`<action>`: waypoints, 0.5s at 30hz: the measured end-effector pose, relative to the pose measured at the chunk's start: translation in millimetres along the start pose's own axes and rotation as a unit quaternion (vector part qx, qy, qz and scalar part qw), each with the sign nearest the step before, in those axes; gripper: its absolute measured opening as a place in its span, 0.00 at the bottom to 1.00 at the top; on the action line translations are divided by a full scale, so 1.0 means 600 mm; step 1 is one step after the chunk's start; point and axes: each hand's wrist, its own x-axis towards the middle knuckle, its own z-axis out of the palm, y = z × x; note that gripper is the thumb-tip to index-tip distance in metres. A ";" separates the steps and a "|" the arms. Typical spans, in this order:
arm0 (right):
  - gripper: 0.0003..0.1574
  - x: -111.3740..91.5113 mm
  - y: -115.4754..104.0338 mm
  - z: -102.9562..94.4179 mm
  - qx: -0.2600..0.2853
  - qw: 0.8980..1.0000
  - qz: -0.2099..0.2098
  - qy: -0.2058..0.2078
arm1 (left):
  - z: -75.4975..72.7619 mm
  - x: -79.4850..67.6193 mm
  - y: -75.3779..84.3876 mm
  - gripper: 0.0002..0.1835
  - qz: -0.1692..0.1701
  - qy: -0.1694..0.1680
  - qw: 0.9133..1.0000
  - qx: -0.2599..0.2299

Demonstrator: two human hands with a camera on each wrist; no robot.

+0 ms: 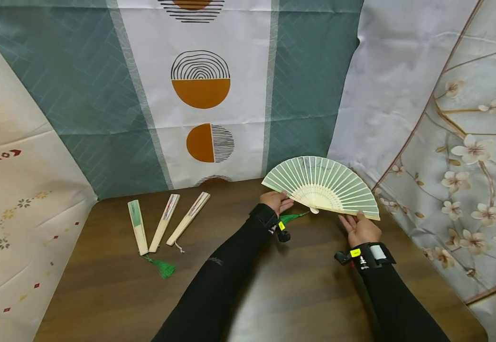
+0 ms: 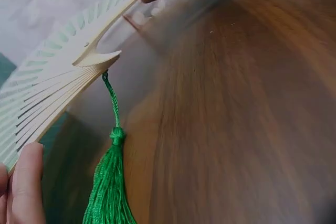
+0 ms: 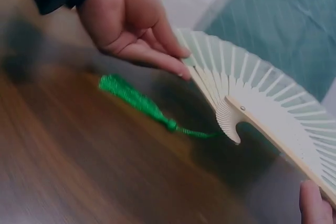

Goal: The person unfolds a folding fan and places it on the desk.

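A spread green fan point(image 1: 321, 183) is held up at the right, near the back of the surface point(image 1: 290, 294), with its ribs fanned out and its curved edge uppermost. Its left end is pinched between thumb and fingers by the left hand point(image 1: 276, 202); its right end is pinched likewise by the right hand point(image 1: 363, 231). Between the hands, a green tassel point(image 2: 110, 184) is attached by a cord at the fan's pivot. Well to the left, a green-topped folded fan point(image 1: 138, 228), a middle folded fan point(image 1: 164, 223) and a slanted folded fan point(image 1: 189, 218) are laid side by side. A second tassel point(image 1: 163, 269) is attached to the green-topped one, a pale cord point(image 1: 180, 247) to the slanted one.
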 end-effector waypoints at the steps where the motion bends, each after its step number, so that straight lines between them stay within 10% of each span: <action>1: 0.43 0.005 -0.009 -0.008 -0.005 1.000 0.001 0.006 | 0.013 0.011 -0.005 0.23 -0.008 0.004 1.000 0.000; 15: 0.47 0.063 -0.096 -0.075 -0.016 0.989 0.149 0.006 | 0.080 0.141 -0.061 0.23 -0.099 0.077 0.992 -0.019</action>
